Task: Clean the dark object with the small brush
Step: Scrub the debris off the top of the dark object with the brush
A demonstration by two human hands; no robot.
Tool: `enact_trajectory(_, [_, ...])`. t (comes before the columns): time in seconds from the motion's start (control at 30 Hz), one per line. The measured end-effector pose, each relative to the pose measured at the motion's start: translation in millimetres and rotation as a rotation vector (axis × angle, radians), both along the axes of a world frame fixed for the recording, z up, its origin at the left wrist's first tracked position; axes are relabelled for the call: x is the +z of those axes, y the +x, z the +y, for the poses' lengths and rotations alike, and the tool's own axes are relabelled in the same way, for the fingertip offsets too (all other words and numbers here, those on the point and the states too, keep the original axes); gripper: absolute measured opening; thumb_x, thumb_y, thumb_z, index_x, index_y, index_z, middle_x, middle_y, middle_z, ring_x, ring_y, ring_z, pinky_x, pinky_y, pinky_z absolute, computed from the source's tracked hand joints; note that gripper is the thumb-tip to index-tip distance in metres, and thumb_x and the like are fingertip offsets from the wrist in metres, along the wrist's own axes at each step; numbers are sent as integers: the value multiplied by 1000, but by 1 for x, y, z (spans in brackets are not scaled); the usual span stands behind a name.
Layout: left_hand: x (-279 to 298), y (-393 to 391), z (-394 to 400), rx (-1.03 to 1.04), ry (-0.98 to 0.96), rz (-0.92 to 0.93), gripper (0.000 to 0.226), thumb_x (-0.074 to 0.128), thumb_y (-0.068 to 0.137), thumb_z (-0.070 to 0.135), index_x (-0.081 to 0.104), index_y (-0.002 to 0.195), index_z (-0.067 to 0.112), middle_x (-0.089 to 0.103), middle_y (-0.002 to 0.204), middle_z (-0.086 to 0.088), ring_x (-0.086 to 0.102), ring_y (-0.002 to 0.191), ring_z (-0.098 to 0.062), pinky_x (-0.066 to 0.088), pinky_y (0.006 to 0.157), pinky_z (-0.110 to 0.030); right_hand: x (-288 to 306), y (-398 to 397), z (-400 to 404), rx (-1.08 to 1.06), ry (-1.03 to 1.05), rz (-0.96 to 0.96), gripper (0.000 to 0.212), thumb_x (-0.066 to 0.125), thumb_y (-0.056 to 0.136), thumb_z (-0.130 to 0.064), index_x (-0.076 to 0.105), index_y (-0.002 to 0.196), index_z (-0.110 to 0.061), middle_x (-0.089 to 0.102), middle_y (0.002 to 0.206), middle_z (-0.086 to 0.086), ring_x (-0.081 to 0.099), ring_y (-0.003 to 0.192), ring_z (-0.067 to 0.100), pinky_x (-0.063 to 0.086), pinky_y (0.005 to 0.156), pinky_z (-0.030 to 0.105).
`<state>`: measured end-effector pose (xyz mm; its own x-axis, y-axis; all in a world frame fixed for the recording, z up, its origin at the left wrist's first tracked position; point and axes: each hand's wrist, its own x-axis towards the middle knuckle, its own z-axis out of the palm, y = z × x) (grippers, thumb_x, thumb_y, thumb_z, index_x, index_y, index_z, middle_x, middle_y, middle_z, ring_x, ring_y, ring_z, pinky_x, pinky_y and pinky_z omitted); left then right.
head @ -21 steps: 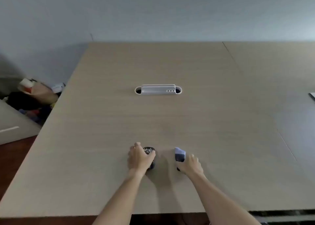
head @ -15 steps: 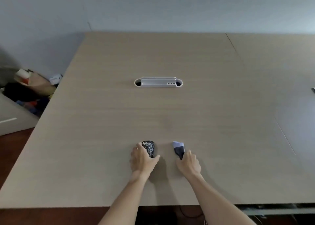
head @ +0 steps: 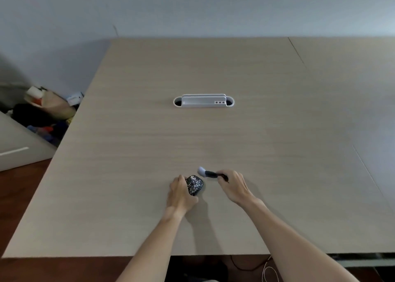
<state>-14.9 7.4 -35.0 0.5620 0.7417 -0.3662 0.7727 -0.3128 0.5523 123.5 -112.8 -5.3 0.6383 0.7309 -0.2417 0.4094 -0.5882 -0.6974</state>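
A dark object (head: 194,184) speckled with white bits rests near the front of the wooden table (head: 213,136). My left hand (head: 180,194) grips it from the left side, tilting its speckled face up. My right hand (head: 233,186) holds a small brush (head: 210,173) by its black handle. The brush lies roughly level, its pale bristle head pointing left, just above and to the right of the dark object. Whether the bristles touch the object I cannot tell.
A white cable-port insert (head: 203,101) is set into the table's middle. Off the left edge sits a heap of bags and clutter (head: 46,110) beside a white cabinet (head: 17,151). Cables hang below the front edge (head: 265,269).
My right hand has lifted the brush off the table and turned its bristle head to the left, toward the dark object. My left hand has kept its grip and tilted the object slightly.
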Motion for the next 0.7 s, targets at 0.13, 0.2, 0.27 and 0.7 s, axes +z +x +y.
enact_trajectory(0.13, [-5, -4, 5, -22, 1, -9, 42, 68, 58, 12, 54, 96, 6, 60, 100, -11, 53, 100, -32, 43, 80, -31, 9, 0, 22, 141, 10, -12, 12, 51, 78, -4, 58, 69, -7, 38, 60, 10, 28, 61, 18, 25, 53, 27])
enact_trajectory(0.2, [-8, -7, 6, -26, 11, -11, 43, 70, 58, 14, 56, 97, 6, 60, 100, -9, 52, 101, -29, 41, 84, -29, 12, 2, 27, 198, 12, -1, 30, 51, 74, -1, 53, 53, -22, 32, 58, 3, 24, 59, 14, 24, 51, 23])
enact_trajectory(0.27, [-8, -8, 8, -35, 18, -16, 43, 72, 57, 17, 60, 97, 9, 63, 98, -6, 53, 100, -27, 42, 83, -28, 11, 4, 30, 269, -16, -13, 32, 48, 67, 4, 37, 50, -21, 27, 56, 0, 23, 58, 14, 25, 52, 24])
enact_trajectory(0.7, [1, -9, 11, -28, -21, -59, 41, 77, 51, 12, 63, 90, 9, 63, 93, -5, 58, 89, -26, 43, 69, -27, 17, 9, 44, 157, -25, -6, 17, 51, 66, 3, 65, 74, -1, 54, 64, 16, 38, 64, 21, 37, 59, 23])
